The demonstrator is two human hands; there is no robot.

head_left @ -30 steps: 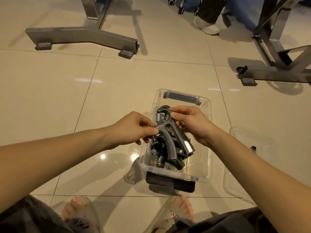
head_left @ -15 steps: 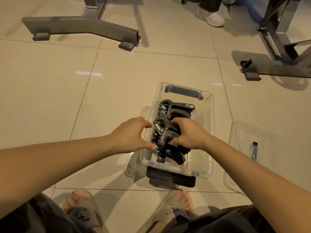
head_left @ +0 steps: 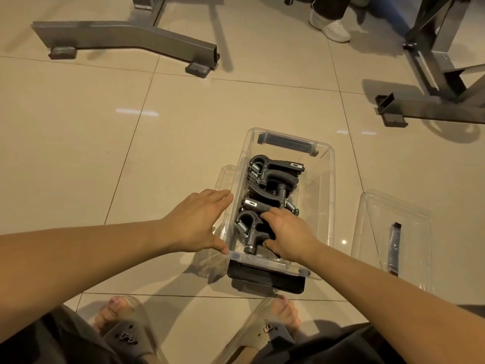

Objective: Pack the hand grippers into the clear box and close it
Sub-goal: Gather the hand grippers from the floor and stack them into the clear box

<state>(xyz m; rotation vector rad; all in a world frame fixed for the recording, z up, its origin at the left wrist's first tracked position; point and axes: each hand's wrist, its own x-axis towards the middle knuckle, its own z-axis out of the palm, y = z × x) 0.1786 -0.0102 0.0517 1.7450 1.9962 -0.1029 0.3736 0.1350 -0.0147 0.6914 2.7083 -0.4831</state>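
The clear box [head_left: 329, 195] stands open on the tiled floor just ahead of my feet. Several black hand grippers with steel springs lie inside along its left half, one group at the far end [head_left: 275, 172] and the nearest hand gripper [head_left: 249, 228] by the near wall. My right hand [head_left: 287, 236] is down inside the box and holds the nearest gripper's handles between thumb and fingers. My left hand [head_left: 199, 222] is outside, fingers straight along the box's left wall and thumb at the near left corner. The clear lid [head_left: 372, 232] lies flat on the floor to the right.
A black latch [head_left: 265, 278] hangs on the box's near end and another [head_left: 286, 144] on the far end. Grey steel frame feet stand at the far left [head_left: 126, 35] and far right [head_left: 430, 109]. Another person's white shoe [head_left: 332, 28] is at the top.
The hand gripper that both hands held above the box has gone down into its near end. My left hand let go and moved out to the box's left wall.
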